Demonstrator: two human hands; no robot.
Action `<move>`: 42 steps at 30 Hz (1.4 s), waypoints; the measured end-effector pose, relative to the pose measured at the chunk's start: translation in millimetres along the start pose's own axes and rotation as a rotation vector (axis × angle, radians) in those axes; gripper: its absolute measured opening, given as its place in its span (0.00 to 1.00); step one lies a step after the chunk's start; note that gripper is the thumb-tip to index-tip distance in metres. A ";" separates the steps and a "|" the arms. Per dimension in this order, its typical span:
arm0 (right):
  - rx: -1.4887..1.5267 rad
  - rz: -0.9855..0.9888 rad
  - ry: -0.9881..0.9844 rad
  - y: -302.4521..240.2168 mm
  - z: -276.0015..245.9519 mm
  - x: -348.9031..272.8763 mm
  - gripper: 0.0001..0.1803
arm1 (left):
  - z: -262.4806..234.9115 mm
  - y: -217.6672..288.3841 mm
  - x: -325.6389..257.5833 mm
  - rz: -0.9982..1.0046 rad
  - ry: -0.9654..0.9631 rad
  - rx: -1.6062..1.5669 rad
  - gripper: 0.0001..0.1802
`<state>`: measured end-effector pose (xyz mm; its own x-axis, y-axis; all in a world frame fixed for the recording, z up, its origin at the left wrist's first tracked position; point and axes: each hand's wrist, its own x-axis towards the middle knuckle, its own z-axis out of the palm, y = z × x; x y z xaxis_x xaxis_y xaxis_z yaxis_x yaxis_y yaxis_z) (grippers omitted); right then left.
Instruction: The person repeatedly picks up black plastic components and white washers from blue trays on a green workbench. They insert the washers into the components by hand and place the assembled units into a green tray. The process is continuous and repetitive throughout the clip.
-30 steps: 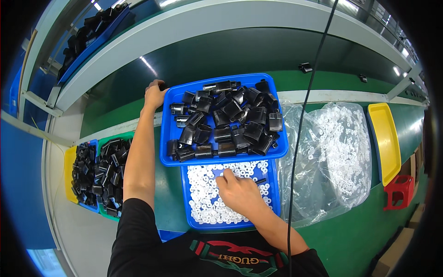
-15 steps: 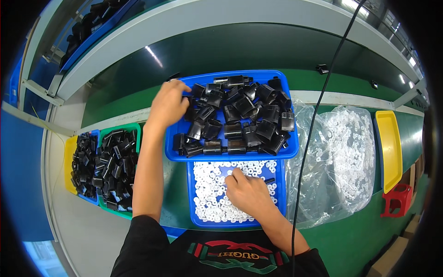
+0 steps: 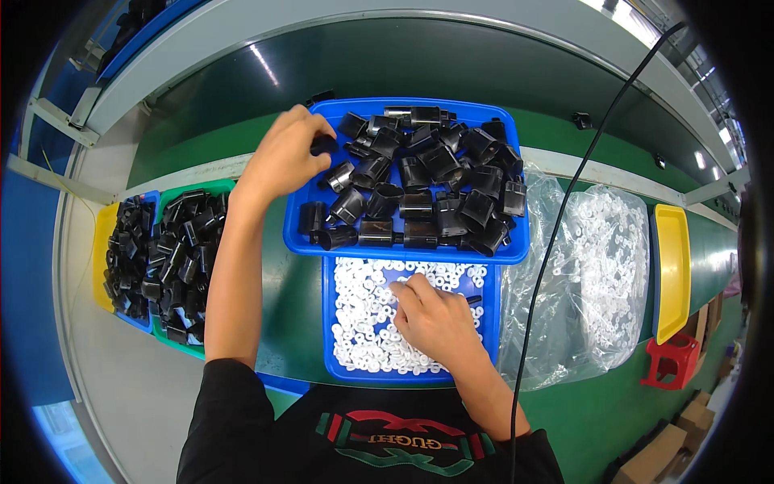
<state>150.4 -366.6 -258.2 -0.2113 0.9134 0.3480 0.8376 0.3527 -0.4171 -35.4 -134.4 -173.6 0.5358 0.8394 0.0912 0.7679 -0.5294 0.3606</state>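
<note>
The upper rectangular plastic tray is bright blue, filled with glossy black rounded plastic pieces; the lower rectangular plastic tray, also blue, bears small white plastic rings. The smooth worktop is dark green, the shallow rectangular tray at right yellow, the plastic stool red. The person's black short-sleeved shirt carries red-and-green stripes and gold lettering.
</note>
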 end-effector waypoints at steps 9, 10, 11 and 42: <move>0.246 -0.003 0.044 -11.2 -24.6 14.2 0.12 | 3.3 56.8 -91.7 0.393 0.225 -0.418 0.21; 0.314 0.003 0.081 -13.1 -29.7 16.4 0.13 | 12.9 57.5 -99.9 0.386 0.193 -0.543 0.20; 0.382 0.012 0.119 -15.3 -35.1 19.1 0.13 | 22.5 58.6 -108.6 0.390 0.185 -0.661 0.20; 0.397 0.061 0.110 -46.8 -41.3 29.3 0.24 | 96.1 70.7 -146.2 0.269 0.450 -1.037 0.32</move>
<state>125.8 -364.7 -193.7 -0.0941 0.9152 0.3918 0.5831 0.3697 -0.7234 -25.7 -306.3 -250.7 0.3046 0.7934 0.5271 -0.1195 -0.5171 0.8475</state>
